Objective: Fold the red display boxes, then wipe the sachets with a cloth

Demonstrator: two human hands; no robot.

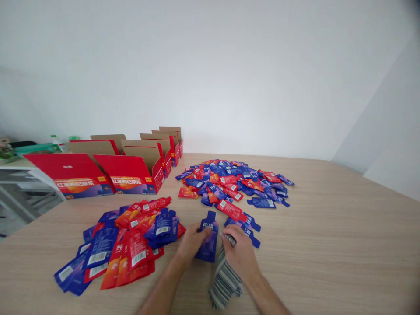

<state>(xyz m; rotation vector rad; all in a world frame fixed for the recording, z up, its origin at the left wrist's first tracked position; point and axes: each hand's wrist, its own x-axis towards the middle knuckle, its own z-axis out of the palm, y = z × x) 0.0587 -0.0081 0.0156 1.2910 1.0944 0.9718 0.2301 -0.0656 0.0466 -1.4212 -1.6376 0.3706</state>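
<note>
Pinched in my left hand (192, 243) is a blue pouch (207, 250) with a narrow spout end, held upright in front of me. My right hand (241, 251) is closed on a grey striped cloth (225, 280) that hangs down to the table. Just beyond that hand lie a red pouch (231, 210) and blue pouches (252, 223), partly covered by it. To the left of my left hand spreads a heap of red and blue pouches (138, 251). A larger mixed pile of pouches (229, 179) lies farther back.
Several red cardboard boxes (131, 179) with raised flaps stand in rows at the back left of the wooden table (328, 245). A white wall (243, 78) rises behind the table. At far left, a side table (19, 164) holds a green-capped bottle (56, 142).
</note>
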